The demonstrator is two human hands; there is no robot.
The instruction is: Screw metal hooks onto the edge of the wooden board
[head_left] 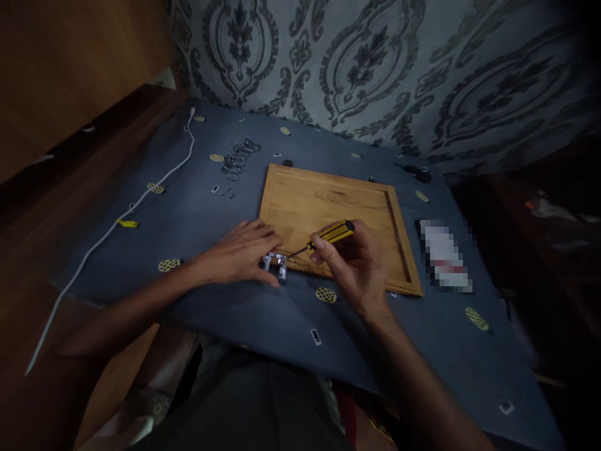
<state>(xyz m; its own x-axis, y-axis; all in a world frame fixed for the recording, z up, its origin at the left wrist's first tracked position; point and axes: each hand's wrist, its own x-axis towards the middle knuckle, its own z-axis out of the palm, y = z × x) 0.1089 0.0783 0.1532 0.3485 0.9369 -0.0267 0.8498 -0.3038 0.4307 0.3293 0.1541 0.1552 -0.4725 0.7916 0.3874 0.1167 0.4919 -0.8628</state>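
Note:
My right hand [359, 266] grips a screwdriver [334, 235] by its yellow and black handle. Its shaft slants down to the left, and the tip meets a shiny metal fitting [282, 270], which looks like a hinge or latch. That fitting sits at the near left edge of a framed wooden panel [338, 200] lying flat on the table. My left hand [244, 254] reaches in from the left, with thumb and fingers closed around the fitting against the wood. The fingertips partly cover the fitting, so the screw under the tip cannot be made out.
Several metal hooks or clamps [233, 164] lie behind on the left, near small screws [228, 193]. A white cable [174, 169] runs down the left side past a yellow tag [128, 223]. Right of the panel are a pixelated white packet [444, 254] and a dark object [419, 173].

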